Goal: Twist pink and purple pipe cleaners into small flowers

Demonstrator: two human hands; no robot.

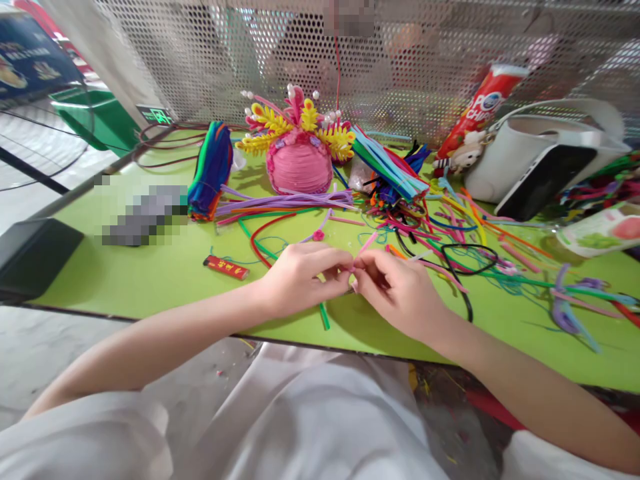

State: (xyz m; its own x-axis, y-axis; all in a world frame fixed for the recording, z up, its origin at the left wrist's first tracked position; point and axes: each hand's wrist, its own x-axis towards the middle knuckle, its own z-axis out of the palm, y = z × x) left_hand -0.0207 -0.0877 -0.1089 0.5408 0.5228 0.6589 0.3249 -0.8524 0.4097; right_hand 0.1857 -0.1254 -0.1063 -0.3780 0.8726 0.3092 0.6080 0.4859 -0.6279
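A: Hands status? Left hand (300,275) and right hand (395,288) meet fingertip to fingertip, both pinched shut on a pink pipe cleaner (364,248) near the green tabletop (165,273) front edge.

B: Surroundings?

A: Red lighter (226,267) at 9 o'clock. Loose stems spread toward 2 o'clock. Pink headdress (299,148) at 12 o'clock, far side.

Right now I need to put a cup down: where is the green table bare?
Bare green lies left of the left hand, between the red lighter and the black box. Another bare strip runs along the near table edge, right of the right hand. Behind both hands, pipe cleaners crowd the table.
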